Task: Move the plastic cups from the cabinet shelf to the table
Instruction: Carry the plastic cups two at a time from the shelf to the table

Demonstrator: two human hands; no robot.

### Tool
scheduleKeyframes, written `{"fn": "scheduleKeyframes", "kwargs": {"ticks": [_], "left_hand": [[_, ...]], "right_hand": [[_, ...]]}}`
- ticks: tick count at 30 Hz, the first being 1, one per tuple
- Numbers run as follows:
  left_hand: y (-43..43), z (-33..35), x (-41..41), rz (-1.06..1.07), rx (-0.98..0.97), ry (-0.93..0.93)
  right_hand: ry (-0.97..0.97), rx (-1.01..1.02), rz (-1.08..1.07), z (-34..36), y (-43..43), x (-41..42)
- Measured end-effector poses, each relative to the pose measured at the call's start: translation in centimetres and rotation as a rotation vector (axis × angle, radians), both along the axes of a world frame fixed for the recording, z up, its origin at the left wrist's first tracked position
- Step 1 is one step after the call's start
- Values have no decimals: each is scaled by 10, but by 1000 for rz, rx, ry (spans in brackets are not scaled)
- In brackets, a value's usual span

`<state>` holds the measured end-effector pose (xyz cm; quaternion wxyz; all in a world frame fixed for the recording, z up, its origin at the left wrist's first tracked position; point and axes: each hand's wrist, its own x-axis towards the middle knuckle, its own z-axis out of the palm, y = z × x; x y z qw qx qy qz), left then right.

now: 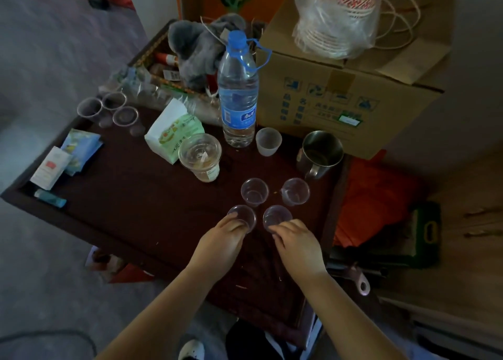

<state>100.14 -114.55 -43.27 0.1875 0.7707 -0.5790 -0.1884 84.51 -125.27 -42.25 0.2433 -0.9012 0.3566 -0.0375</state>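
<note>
Both bare forearms outstretched, left hand [221, 240] and right hand [295, 241] palms-down (fingers curled).

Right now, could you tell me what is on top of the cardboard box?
On the cardboard box lies a clear plastic bag holding stacked red-patterned paper cups, with looped string beside it. The box's contents are hidden.
</note>
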Motion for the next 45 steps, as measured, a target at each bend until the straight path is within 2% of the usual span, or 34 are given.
{"fn": "scheduleKeyframes", "kwargs": {"ticks": [11,33,38,45], "left_hand": [[-1,-3,3,12,-35,62],[11,-22,9,7,-182,-36],[8,6,21,-45,-295,6],[-13,102,44,-292,-520,46]], "right_hand": [[-25,-79,36,-5,-3,1],[-47,-92,39,-2,5,7],[-66,-176,-78,25,9,8],[-131,-261,-390,99,42,12]]}}
